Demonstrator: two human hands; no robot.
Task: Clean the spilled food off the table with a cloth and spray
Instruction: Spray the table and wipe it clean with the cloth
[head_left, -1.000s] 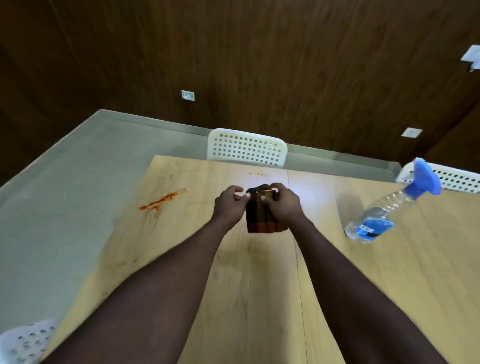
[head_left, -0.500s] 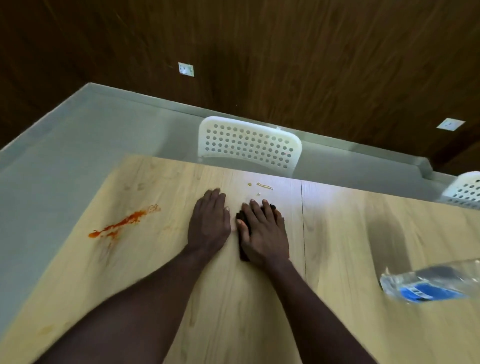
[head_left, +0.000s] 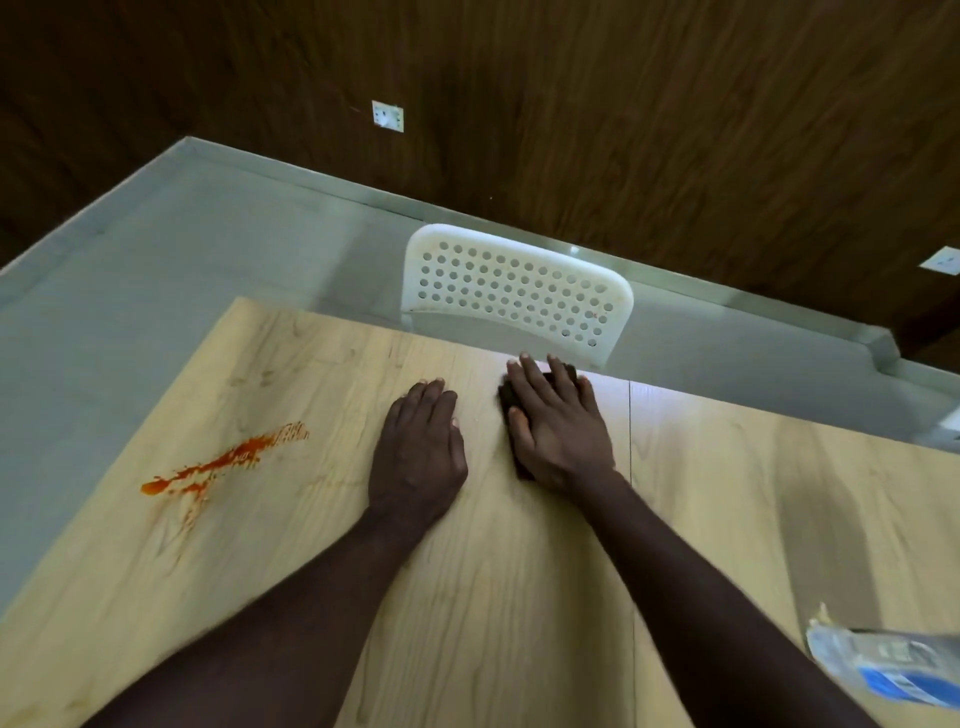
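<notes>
A dark folded cloth (head_left: 508, 396) lies near the far edge of the light wooden table (head_left: 519, 571). My right hand (head_left: 558, 426) presses flat on the cloth with straight fingers and hides most of it. My left hand (head_left: 420, 452) rests flat on the bare table just left of the cloth, apart from it. An orange-red smear of spilled food (head_left: 223, 462) streaks the table's left side, well left of both hands. The clear spray bottle (head_left: 888, 665) with a blue label shows only partly at the bottom right edge.
A white perforated chair back (head_left: 519, 291) stands just beyond the table's far edge, behind my right hand. Grey floor lies to the left and behind. A dark wood wall with white sockets (head_left: 387, 116) rises at the back.
Both hands first held the cloth up, then laid it down. Since then my right hand slid the cloth farther toward the far edge. The crumbs seen near that edge no longer show.
</notes>
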